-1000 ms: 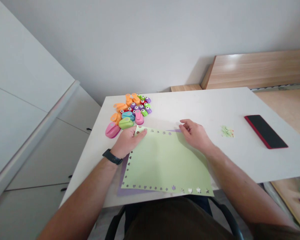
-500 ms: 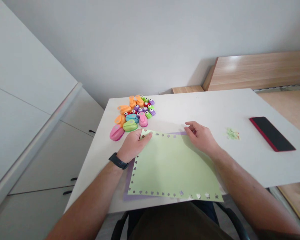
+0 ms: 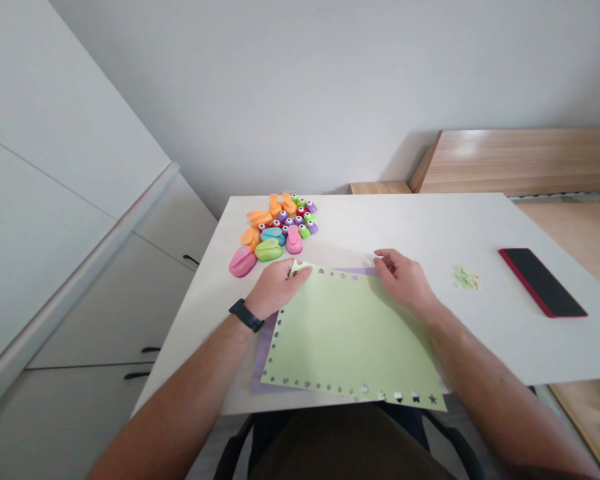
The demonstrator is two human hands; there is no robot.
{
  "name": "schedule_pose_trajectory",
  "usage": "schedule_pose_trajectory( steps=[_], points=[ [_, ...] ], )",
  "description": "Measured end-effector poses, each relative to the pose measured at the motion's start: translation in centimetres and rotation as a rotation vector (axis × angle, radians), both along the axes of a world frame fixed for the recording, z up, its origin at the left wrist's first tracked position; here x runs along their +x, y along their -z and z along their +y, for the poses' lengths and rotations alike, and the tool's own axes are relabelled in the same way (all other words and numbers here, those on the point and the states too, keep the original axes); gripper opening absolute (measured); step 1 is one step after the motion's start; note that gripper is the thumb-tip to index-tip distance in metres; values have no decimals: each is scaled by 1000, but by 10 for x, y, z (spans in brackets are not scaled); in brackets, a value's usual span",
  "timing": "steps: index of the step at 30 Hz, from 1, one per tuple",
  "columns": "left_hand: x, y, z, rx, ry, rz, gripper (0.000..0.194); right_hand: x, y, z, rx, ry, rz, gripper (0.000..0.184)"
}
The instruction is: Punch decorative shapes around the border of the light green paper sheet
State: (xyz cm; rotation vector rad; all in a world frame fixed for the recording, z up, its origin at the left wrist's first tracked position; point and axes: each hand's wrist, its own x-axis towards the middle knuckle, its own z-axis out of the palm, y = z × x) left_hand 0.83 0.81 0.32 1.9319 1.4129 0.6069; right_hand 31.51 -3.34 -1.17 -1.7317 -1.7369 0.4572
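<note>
A light green paper sheet (image 3: 350, 333) with small punched shapes along its left, top and bottom edges lies tilted over a purple sheet (image 3: 263, 363). My left hand (image 3: 277, 290) pinches the green sheet's upper left corner, thumb on top. At the upper right of the paper rests my right hand (image 3: 403, 277), its fingers loosely curled and thumb a little apart, with nothing visible between them. That hand covers the green sheet's upper right part. The lower right corner of the green sheet reaches past the table's front edge.
Several colourful craft punches (image 3: 280, 230) stand grouped at the back left of the white table (image 3: 360, 223). A small heap of green paper cutouts (image 3: 465, 277) lies right of my right hand. Farther right is a black tablet-like slab with a red edge (image 3: 543, 281). White cabinets (image 3: 95, 293) flank the left.
The camera view has tilted and shifted slightly. The green sheet's lower right corner sits a little lower against the table edge. Both hands keep nearly the same pose.
</note>
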Motion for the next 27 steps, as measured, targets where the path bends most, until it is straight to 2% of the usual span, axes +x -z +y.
schedule_pose_trajectory(
  steps=[9, 27],
  points=[
    [0, 3, 0, -15, 4, -19, 42, 0, 2, 0, 12, 6, -24, 35],
    [1, -2, -1, 30, 13, -72, 36, 0, 1, -1, -8, 11, -9, 37]
  ],
)
